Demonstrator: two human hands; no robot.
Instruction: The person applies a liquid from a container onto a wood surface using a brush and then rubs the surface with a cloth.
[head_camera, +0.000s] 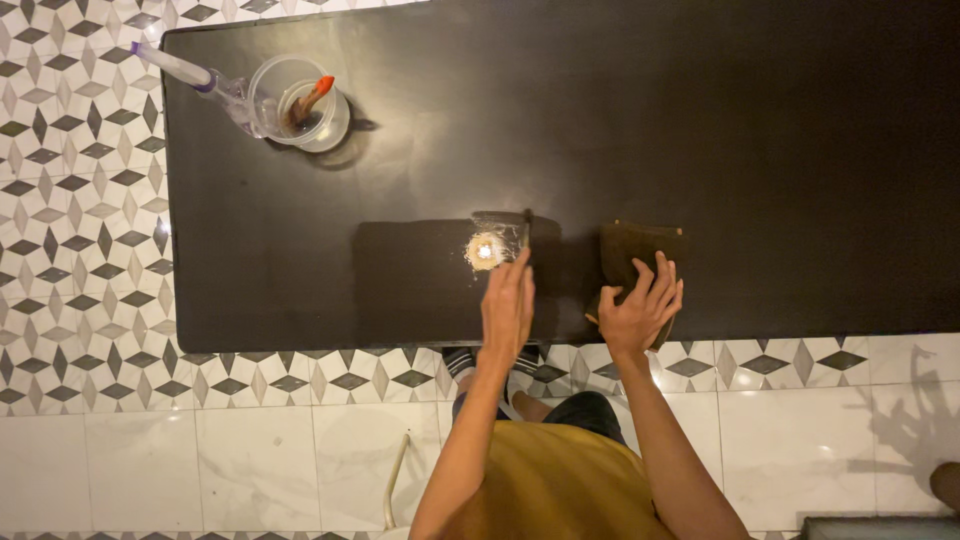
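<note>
Head view: A black table is seen from above, w/ a tiled floor around it.

The left hand is held edge-up over the table's near side, fingers straight & pressed together. A thin dark tool is seen right at the fingertips; whether it is pinched can't be told. Just beside the tool, on its left, a small bright spot is seen on the table, w/ a shiny wet-looking patch spreading left of it.

The right hand is laid flat on a brown pad, fingers spread a bit, pressing down on it. The pad is near the table's front edge, right of the tool.

Far off at the back left corner, a clear cup is seen, w/ a brush w/ an orange tip standing in it. A clear handle w/ a purple end is seen touching the cup.

A yellow shirt is seen at the bottom.
</note>
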